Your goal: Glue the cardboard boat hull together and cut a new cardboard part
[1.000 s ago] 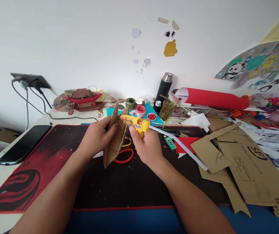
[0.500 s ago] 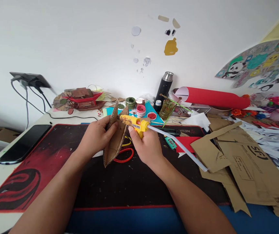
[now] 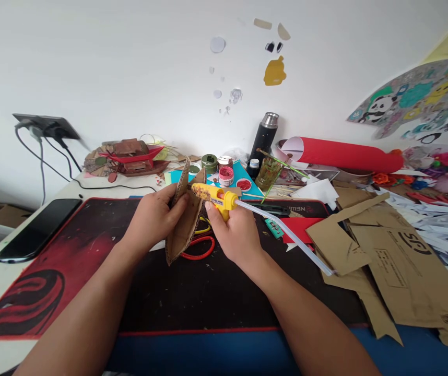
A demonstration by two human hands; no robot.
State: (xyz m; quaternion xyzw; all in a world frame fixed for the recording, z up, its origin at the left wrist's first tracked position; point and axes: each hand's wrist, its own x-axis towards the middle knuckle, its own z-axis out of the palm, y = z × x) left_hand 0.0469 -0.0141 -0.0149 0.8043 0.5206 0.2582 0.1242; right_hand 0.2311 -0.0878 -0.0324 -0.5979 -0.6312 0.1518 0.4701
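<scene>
1. Clearly our left hand [image 3: 154, 216] was clamped on the folded cardboard piece [image 3: 185, 219], thumb on the near face and fingers behind, so it stood upright over the red-and-black desk mat [image 3: 71, 250] instead of lying flat.
2. Our right hand [image 3: 234, 232] was wrapped tight round the yellow glue gun [image 3: 216, 197], index finger up by the trigger. The nozzle met the cardboard's upper edge, which looked like the reason that edge was turned toward it.
3. Both hands sat close together, apart only by the cardboard's width; holding it off the mat probably kept glue from the surface.
4. A clear glue stick [image 3: 286, 235] trailed out of the gun's back toward the right, over a red paper scrap [image 3: 298, 230].
5. Red-handled scissors [image 3: 198, 248] lay on the mat just under the cardboard, within reach.
6. Brown cardboard offcuts [image 3: 396, 261] were heaped to the right, near the hand.
7. Paint pots [image 3: 226, 176] and a black flask [image 3: 263, 141] stood behind the hands by the wall.
8. A phone [image 3: 38, 230] lay well apart on the left, and a rolled red sheet [image 3: 345, 155] lay at the back right.
</scene>
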